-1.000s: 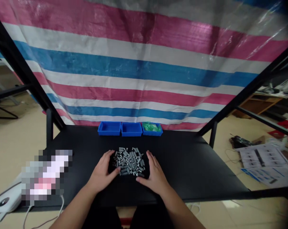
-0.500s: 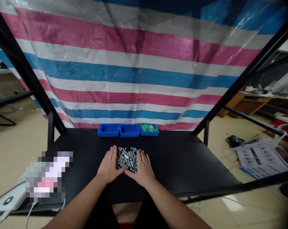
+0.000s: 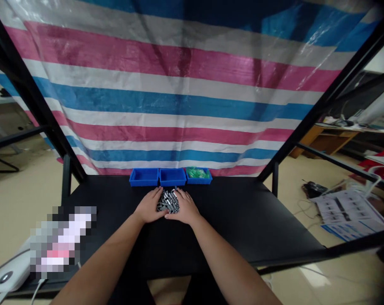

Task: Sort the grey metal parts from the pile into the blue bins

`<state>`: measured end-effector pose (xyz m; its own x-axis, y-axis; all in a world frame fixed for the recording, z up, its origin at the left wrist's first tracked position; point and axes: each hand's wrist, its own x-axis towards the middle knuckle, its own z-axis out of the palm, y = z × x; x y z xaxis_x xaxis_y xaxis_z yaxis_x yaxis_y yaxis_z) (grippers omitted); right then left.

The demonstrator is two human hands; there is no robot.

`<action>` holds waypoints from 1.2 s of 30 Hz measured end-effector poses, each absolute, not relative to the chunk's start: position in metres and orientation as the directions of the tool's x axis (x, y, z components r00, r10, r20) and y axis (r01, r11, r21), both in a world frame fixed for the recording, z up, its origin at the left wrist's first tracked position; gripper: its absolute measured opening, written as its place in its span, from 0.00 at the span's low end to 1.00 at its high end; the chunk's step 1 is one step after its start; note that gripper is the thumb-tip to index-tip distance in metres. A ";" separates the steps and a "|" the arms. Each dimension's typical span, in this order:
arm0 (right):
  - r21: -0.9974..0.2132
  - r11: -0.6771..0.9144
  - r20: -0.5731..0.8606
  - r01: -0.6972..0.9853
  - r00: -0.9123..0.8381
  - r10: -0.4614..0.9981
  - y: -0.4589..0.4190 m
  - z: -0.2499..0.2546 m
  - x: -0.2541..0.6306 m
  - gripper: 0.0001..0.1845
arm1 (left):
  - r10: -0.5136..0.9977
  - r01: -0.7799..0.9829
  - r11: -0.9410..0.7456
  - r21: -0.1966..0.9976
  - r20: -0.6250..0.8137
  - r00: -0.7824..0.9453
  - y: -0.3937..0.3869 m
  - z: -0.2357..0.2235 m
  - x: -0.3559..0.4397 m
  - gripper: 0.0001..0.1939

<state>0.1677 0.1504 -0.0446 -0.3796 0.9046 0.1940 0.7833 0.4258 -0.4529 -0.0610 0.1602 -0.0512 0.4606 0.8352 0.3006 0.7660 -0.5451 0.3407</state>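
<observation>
A heap of small metal screws and cylinder-like fasteners point(image 3: 168, 201) lies on the black tabletop point(image 3: 236, 220). My left hand point(image 3: 150, 206) cups its left side, fingers stretched out and pointing away from me. On the right side my right hand point(image 3: 186, 206) rests against the heap, its fingers also extended. The two thumbs meet at the near edge, so the hands frame the pile. Part of the heap is hidden under the fingers. Neither hand grips a single piece.
Behind the heap stand a left blue bin point(image 3: 144, 177), a middle blue bin point(image 3: 172, 176) and a right bin with green-and-clear plastic packets point(image 3: 198, 173). A white device point(image 3: 10, 273) with cables and a pixelated object sit front left. A striped sheet point(image 3: 179, 101) hangs behind.
Both hands have moved away from me toward the bins, pushing the metal heap along. The heap is now more compact and closer to the bins. The view has shifted slightly.
</observation>
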 end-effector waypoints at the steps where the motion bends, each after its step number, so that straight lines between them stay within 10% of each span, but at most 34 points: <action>1: -0.454 0.435 0.200 0.778 -0.387 0.900 0.151 -0.044 0.168 0.65 | 0.833 0.761 -0.550 0.344 0.297 0.468 0.161 -0.050 -0.061 0.52; 26: -0.610 0.548 0.380 0.573 -0.395 0.836 0.167 -0.033 0.163 0.23 | 0.788 0.625 -0.615 0.481 0.336 0.516 0.162 -0.033 -0.052 0.35; 36: -0.683 0.168 0.539 0.710 0.336 0.772 0.213 -0.051 0.227 0.22 | 0.728 0.812 -0.459 0.360 0.677 0.111 0.176 -0.022 -0.053 0.18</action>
